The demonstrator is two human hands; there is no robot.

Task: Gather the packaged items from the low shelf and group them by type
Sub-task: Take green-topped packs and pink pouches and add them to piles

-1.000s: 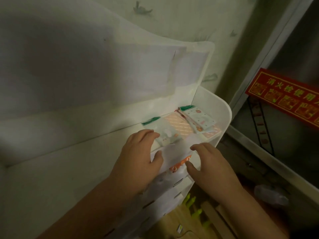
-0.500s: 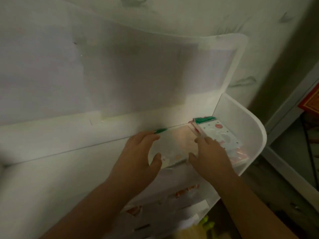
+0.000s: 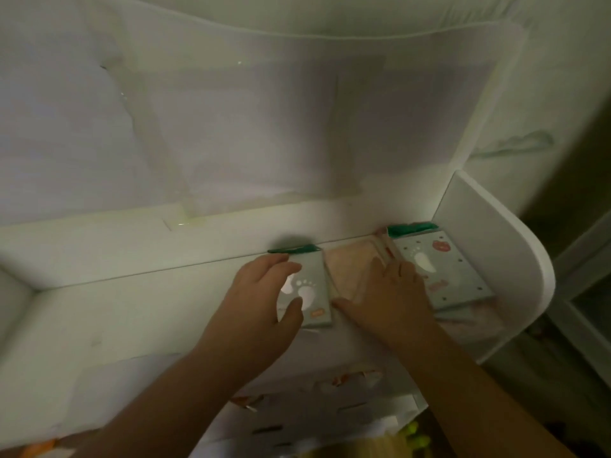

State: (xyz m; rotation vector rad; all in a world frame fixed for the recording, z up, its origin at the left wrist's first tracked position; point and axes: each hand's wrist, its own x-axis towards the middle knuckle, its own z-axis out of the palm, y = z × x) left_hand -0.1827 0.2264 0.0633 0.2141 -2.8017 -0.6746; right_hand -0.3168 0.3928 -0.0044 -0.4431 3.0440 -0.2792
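On the white shelf (image 3: 132, 312) lies a grey-green packet with white footprints (image 3: 310, 289), its green top strip against the back wall. My left hand (image 3: 261, 305) holds it, fingers over its left edge and thumb on its face. Beside it lies a pink packet (image 3: 347, 269). My right hand (image 3: 390, 292) rests flat on that one, thumb along its near edge. Further right, a second grey-green packet (image 3: 446, 269) lies on top of more pink packets (image 3: 472, 319).
A raised white side wall (image 3: 496, 259) closes the shelf's right end, and a taped panel (image 3: 264, 127) stands behind it. Below the front edge, a lower tier holds orange-printed packets (image 3: 347, 380). Something yellow-green (image 3: 413, 438) shows at the bottom.
My view has come closer to the shelf. The footprint packet now lies left of the pink one under my left hand. My right hand has moved from the shelf front onto the pink packet.
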